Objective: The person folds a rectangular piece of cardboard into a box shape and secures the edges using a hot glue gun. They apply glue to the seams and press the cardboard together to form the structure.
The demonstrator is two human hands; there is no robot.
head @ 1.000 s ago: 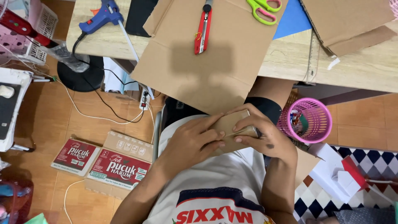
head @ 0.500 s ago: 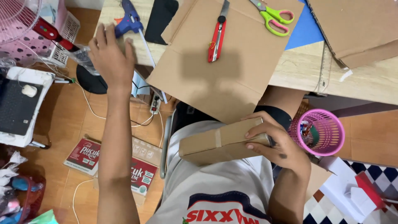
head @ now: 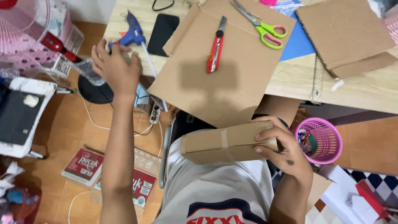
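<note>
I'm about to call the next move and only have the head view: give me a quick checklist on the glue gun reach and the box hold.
1. Left hand at the blue glue gun on the wooden table: ok, fingers spread beside it.
2. Glue gun gripped: not ok, not yet closed on it.
3. Right hand holds the small taped cardboard box: ok.
4. Box steady on lap: cannot tell.
5. Red utility knife away from both hands: ok, on the flat cardboard sheet.

Taped brown cardboard box (head: 226,143), lying flat lengthwise in right hand (head: 282,147); blue glue gun (head: 132,35) just beyond left hand (head: 116,68) fingertips.
</note>
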